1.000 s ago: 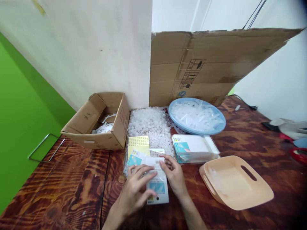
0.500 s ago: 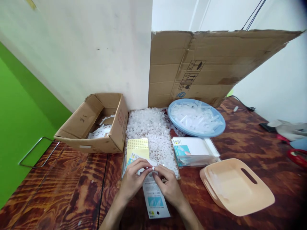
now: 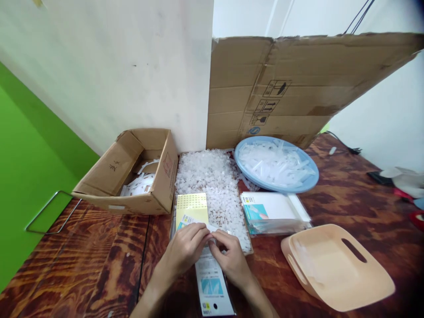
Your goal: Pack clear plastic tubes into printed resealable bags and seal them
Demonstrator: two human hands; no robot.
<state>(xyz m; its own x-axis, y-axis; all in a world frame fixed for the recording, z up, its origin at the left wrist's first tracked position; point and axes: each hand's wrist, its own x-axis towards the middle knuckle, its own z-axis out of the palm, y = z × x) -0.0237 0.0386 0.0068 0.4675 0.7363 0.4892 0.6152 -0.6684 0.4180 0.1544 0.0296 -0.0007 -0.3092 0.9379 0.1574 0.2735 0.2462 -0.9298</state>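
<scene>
A long white-and-blue printed package [image 3: 212,282] extends from beneath both hands toward the near table edge. My left hand [image 3: 189,243] has its fingers curled and pressed together over the package's upper part. Beside it, my right hand [image 3: 231,255] pinches with thumb and index finger, its tips meeting those of the left. What is between the fingertips is small and mostly hidden. Just beyond the hands lies a yellow dotted sheet [image 3: 192,203], resting on a tray of small translucent pieces [image 3: 217,181].
An open cardboard box [image 3: 165,172] with white pieces stands at left. To the right are a blue basin [image 3: 313,179] of clear strips, a stack of printed packages [image 3: 274,207] and a peach bin [image 3: 344,265]. A large cardboard sheet [image 3: 298,75] leans behind.
The view has shifted slightly. My left hand has rolled further over, and the fingertips of both hands have come closer together; the white piece between them now shows less.
</scene>
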